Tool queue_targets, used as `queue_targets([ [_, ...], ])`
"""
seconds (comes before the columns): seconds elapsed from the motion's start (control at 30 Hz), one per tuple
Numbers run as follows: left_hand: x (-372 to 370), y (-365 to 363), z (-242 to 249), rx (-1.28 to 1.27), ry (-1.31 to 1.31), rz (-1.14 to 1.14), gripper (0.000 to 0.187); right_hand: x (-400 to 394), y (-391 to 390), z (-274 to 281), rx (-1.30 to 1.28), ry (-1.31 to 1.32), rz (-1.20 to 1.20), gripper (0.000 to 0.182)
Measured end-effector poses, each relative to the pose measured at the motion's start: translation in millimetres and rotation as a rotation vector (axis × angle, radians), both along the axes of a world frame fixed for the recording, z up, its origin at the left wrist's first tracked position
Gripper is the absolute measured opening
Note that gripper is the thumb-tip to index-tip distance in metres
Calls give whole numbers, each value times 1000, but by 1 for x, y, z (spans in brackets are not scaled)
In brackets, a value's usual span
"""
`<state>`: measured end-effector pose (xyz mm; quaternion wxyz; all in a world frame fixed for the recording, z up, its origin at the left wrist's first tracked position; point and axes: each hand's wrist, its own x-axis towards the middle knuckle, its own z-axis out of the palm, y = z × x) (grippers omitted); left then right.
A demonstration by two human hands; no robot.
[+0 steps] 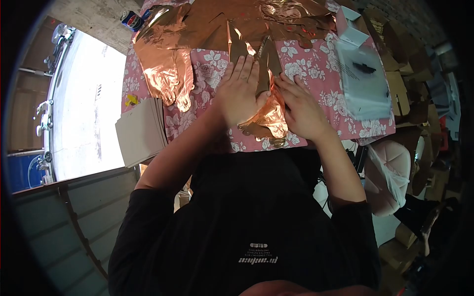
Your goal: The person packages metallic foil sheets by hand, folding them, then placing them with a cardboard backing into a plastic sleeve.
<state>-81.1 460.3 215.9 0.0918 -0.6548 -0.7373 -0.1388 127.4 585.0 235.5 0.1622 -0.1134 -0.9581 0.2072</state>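
Observation:
A flat, copper-coloured foil balloon (273, 121) lies on the flowered tablecloth in front of me, its crinkled lower end near the table's front edge. My left hand (241, 91) rests palm down on its left part, fingers stretched and the thumb reaching towards the shiny fold. Against its right side lies my right hand (302, 108), fingers extended along the edge. Beyond my fingertips the foil rises into two pointed flaps (268, 56). More copper foil (210, 32) spreads across the far side, with crumpled ends (168, 79) hanging towards me on the left.
A stack of grey cardboard sheets (141, 130) sits at the table's left edge, by a small yellow item (131, 100). A blue can (132, 20) stands at the far left. On the right are clear plastic bags (365, 93) and a white box (351, 25). A padded chair (387, 172) stands below right.

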Motion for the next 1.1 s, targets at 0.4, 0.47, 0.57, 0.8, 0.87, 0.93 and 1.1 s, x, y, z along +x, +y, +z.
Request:
queue_targets([
  [0.4, 2, -1, 6, -53, -36, 1, 83, 9, -11, 11, -51, 6, 59, 40],
  [0.47, 2, -2, 6, -46, -55, 4, 83, 9, -11, 7, -47, 28, 49, 39],
  [0.57, 1, -4, 9, 38, -139, 7, 77, 10, -9, 6, -41, 25, 57, 40],
  [0.8, 9, -32, 34, -25, -134, -102, 72, 10, -12, 3, -59, 31, 44, 40],
  [0.87, 17, -34, 25, -103, -192, -77, 72, 9, -11, 3, -63, 40, 46, 39],
  [0.93, 22, -35, 15, -102, -190, -97, 73, 10, -11, 3, -60, 27, 41, 39],
  [1.1, 23, -35, 9, -97, -106, -84, 74, 6, -7, 17, -25, -9, 77, 36],
])
